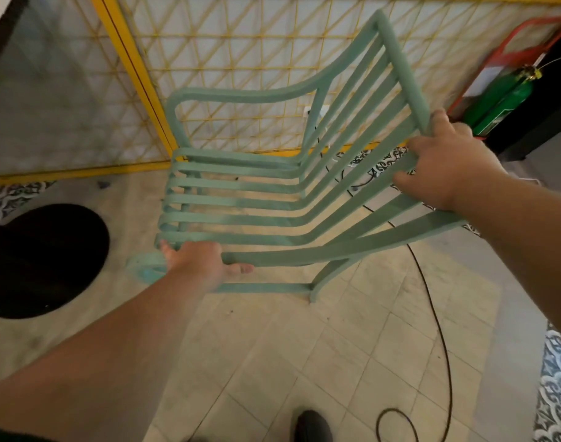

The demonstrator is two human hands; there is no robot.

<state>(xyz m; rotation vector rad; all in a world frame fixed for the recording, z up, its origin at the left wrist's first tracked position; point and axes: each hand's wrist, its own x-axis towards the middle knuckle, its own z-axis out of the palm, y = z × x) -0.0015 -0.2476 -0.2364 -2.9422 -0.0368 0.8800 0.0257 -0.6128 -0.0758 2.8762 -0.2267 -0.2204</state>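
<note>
Teal slatted armchair held tilted by two hands over a tiled floor.
The armchair leans just in front of a yellow mesh fence. The right hand has its grip closed round the upper backrest slats. The left hand has its grip closed round the front end of the nearest seat slat. A black cable trails across the floor below.
</note>
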